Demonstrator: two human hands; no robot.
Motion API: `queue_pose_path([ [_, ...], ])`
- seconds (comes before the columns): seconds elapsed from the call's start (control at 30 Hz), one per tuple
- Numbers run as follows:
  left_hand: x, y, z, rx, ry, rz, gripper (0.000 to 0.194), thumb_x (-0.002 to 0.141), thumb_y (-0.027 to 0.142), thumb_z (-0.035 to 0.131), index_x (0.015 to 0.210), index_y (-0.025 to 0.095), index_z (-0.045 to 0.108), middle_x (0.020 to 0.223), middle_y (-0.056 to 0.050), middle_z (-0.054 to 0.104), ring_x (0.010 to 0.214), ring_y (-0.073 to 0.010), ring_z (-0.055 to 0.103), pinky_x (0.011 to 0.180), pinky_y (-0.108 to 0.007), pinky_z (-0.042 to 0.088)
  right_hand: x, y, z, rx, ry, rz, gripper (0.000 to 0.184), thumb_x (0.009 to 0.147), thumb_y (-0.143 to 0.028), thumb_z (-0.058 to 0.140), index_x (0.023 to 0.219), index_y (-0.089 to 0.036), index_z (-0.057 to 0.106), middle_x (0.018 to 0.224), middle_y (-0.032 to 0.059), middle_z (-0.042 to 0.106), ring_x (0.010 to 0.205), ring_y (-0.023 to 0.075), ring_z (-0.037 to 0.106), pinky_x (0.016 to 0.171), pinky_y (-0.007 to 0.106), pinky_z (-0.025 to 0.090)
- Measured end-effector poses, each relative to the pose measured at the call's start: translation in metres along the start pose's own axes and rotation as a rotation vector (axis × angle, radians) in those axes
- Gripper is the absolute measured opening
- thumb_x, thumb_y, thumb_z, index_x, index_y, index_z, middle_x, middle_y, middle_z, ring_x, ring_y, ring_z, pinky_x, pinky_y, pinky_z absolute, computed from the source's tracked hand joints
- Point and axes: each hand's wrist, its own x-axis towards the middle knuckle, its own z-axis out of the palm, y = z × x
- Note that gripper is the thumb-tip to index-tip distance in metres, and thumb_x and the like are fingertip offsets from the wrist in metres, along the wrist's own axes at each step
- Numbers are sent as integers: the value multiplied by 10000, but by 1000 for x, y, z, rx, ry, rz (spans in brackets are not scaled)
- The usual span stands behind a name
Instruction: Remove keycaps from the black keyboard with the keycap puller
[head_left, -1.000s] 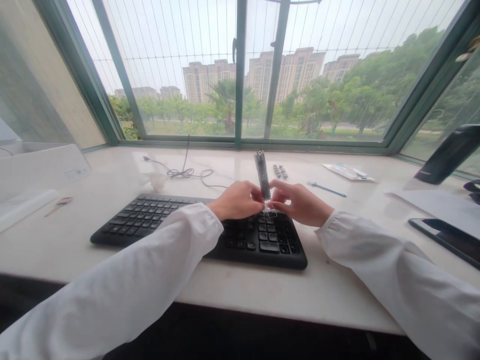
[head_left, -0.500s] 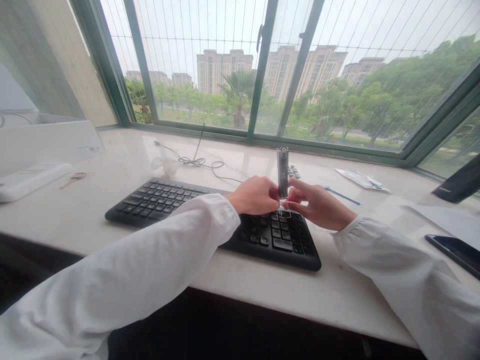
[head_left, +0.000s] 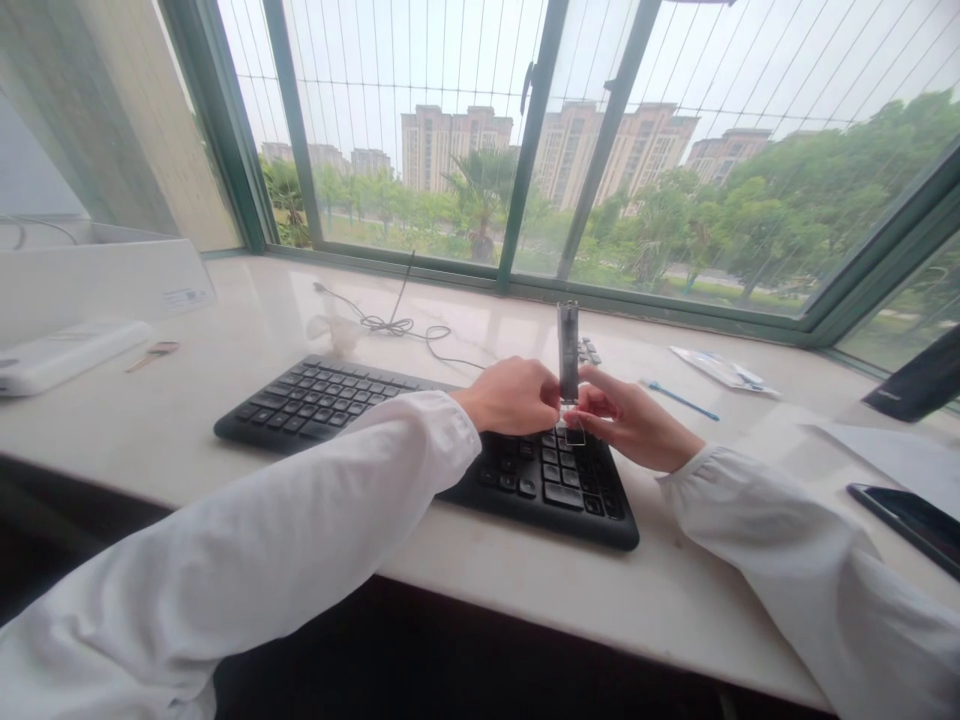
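Note:
A keycap puller [head_left: 568, 352] with a dark translucent handle stands upright over the right part of a black keyboard [head_left: 457, 494]. Its thin wire loop [head_left: 575, 443] hangs down around or just above a key; which of these, I cannot tell. My left hand [head_left: 516, 396] is closed, its fingertips pinching at the puller's wires from the left. On the other side, my right hand [head_left: 628, 418] pinches the wires below the handle with thumb and fingers. The fingertips partly hide the wires.
Behind the puller lie several loose keycaps [head_left: 589, 350]. A blue stick [head_left: 684, 401], a clear plastic packet [head_left: 724, 370] and a phone [head_left: 911, 522] are on the right. A coiled cable [head_left: 390, 325] lies behind the keyboard; a white box [head_left: 112, 272] stands at the left.
The camera view has tilted slightly. My right hand has dipped a little, and the wire loop shows slightly lower over the keys. Both hands keep their pinch.

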Motion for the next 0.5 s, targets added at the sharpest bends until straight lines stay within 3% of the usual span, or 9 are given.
queue_pose_path([
  [0.23, 0, 0, -1, 41, -2, 1, 206, 707, 263, 588, 814, 228, 761, 748, -13, 711, 682, -170, 616, 633, -268, 451, 1, 4, 0, 57, -8, 4, 385, 844, -515, 619, 1055, -218, 495, 682, -23, 568, 617, 135, 492, 580, 256, 383],
  [0.5, -2, -2, 1, 101, 0, 49, 210, 756, 273, 551, 835, 260, 745, 819, -2, 728, 754, -188, 632, 677, -289, 463, 0, 2, -5, 158, -33, 11, 394, 818, -530, 654, 1019, -215, 530, 837, 39, 643, 748, 172, 587, 683, 304, 477],
])
